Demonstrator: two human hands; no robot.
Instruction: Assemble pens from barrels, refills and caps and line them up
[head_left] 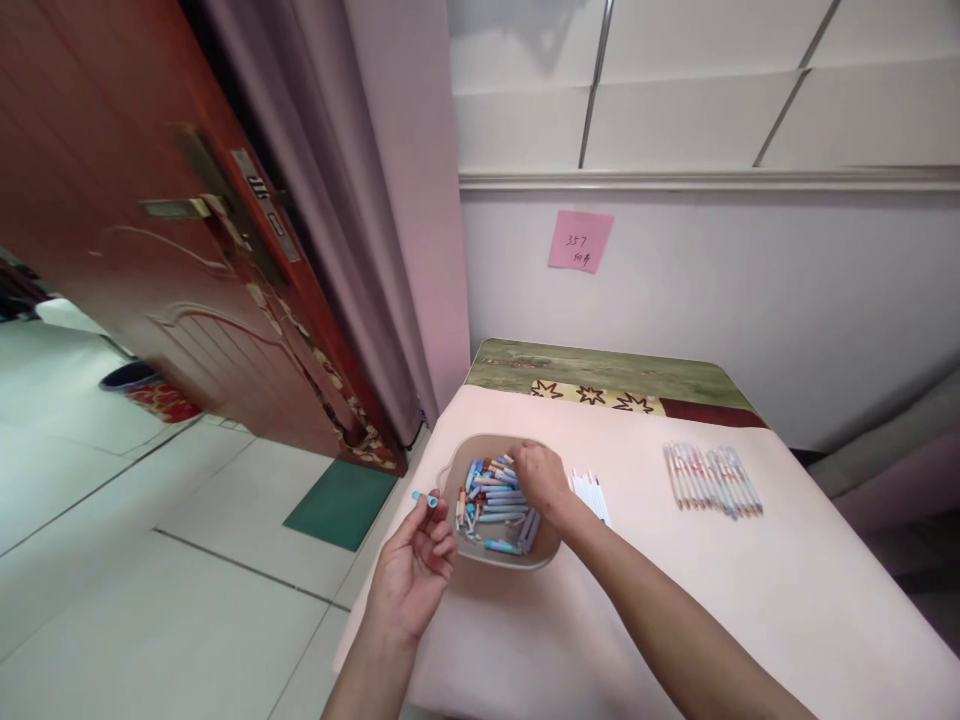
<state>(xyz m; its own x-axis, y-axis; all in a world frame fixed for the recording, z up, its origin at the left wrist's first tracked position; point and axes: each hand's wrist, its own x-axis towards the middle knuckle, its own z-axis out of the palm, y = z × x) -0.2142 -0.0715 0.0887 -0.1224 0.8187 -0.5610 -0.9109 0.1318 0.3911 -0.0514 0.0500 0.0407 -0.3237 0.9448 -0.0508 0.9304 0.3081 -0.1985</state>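
A small light-blue pen cap point(424, 499) is pinched between the thumb and finger of my left hand point(420, 560), palm up at the basin's left side. My right hand point(540, 480) reaches over the right rim of the grey-beige basin point(510, 562), its fingertips down among the pen parts; what they hold, if anything, is hidden. Blue, lilac, orange and brown pen parts point(502, 498) lie loose inside the basin. Just right of it, partly behind my right wrist, is a bunch of thin white sticks point(592, 495).
A row of pale pens point(712, 480) lies on the right of the pink-covered table point(675, 590). Bare green patterned tabletop point(600, 362) shows at the back, against the wall with a pink note point(581, 241). A wooden door point(195, 250) and curtain stand at left.
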